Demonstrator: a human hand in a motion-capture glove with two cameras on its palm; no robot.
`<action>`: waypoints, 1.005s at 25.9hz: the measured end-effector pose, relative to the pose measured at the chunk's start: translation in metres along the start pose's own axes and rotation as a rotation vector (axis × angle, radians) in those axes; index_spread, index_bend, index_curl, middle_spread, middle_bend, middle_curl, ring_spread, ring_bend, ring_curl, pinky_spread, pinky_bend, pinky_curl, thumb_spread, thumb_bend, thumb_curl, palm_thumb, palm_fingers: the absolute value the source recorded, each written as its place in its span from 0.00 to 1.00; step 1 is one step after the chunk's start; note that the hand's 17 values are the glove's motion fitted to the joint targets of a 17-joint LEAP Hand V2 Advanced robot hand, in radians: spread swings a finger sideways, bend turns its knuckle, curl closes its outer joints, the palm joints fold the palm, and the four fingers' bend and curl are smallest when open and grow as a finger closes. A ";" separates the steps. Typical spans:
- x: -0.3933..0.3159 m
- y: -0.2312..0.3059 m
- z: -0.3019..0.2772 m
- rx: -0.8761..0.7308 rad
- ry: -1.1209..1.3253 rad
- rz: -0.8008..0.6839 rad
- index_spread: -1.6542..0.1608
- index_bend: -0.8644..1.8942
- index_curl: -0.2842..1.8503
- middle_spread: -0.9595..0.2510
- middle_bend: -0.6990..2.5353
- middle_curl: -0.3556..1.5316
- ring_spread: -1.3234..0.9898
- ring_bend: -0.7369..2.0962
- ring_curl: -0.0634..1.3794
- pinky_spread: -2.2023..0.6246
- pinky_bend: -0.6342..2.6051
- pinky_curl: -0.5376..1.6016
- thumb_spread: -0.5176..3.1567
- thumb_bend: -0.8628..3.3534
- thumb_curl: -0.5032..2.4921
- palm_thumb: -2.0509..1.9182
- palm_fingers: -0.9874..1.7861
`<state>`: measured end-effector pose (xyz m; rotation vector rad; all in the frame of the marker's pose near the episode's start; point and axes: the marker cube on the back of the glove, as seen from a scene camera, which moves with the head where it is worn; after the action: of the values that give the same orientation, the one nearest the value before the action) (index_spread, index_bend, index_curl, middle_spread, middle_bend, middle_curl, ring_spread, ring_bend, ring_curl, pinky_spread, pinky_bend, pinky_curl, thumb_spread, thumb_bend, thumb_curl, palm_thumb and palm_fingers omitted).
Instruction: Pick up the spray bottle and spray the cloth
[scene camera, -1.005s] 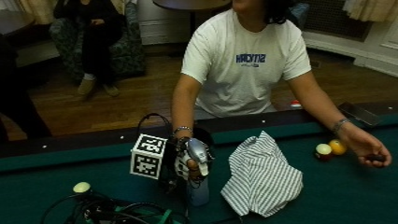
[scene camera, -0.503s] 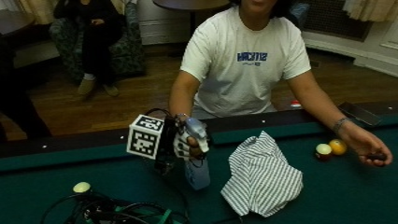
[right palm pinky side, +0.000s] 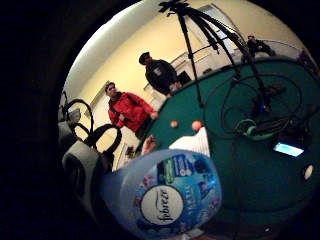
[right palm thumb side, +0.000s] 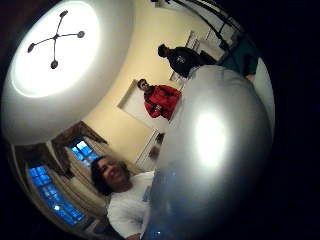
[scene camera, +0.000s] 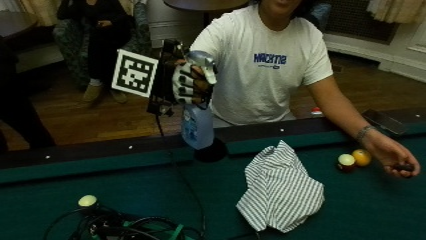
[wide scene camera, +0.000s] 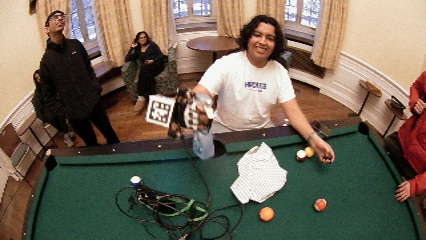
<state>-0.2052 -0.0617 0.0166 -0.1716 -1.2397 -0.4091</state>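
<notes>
My gloved right hand (scene camera: 188, 82) grips the neck of a pale blue Febreze spray bottle (scene camera: 197, 125) and holds it up in the air above the far rail of the pool table (scene camera: 60, 165). The bottle's white trigger head (scene camera: 202, 64) sticks out above my fingers. The bottle's labelled body (right palm pinky side: 170, 197) fills much of the little finger side palm view, and its pale side (right palm thumb side: 215, 150) fills the thumb side palm view. A striped white cloth (scene camera: 279, 190) lies crumpled on the green felt, below and to the right of the bottle (wide scene camera: 202, 142). The cloth (wide scene camera: 258, 174) lies flat, untouched.
The person's bare hand (scene camera: 396, 160) rests on the felt near a white-striped ball (scene camera: 345, 161) and a yellow ball (scene camera: 361, 157). A white ball (scene camera: 87, 201) and a tangle of cables (wide scene camera: 170, 207) lie at the near left. Two orange balls (wide scene camera: 266, 213) sit nearer the front.
My hand has lifted the spray bottle from the felt beside the cloth up to chest height. The cloth has stayed where it was.
</notes>
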 end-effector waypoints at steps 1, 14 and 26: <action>-0.009 -0.002 -0.001 -0.031 0.004 -0.015 0.77 0.45 0.38 0.62 0.43 0.49 0.48 0.54 0.38 0.67 0.36 0.45 0.24 0.20 0.40 0.76 0.86; -0.064 -0.042 0.044 -0.498 0.282 0.057 0.76 0.45 0.40 0.62 0.43 0.49 0.48 0.55 0.39 0.67 0.36 0.45 0.23 0.20 0.41 0.76 0.86; -0.022 -0.018 0.151 -1.041 0.569 0.311 0.76 0.44 0.41 0.62 0.43 0.49 0.48 0.55 0.39 0.67 0.36 0.45 0.23 0.20 0.42 0.76 0.85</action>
<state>-0.3510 -0.0216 0.0431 -1.0440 -0.3342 -0.7378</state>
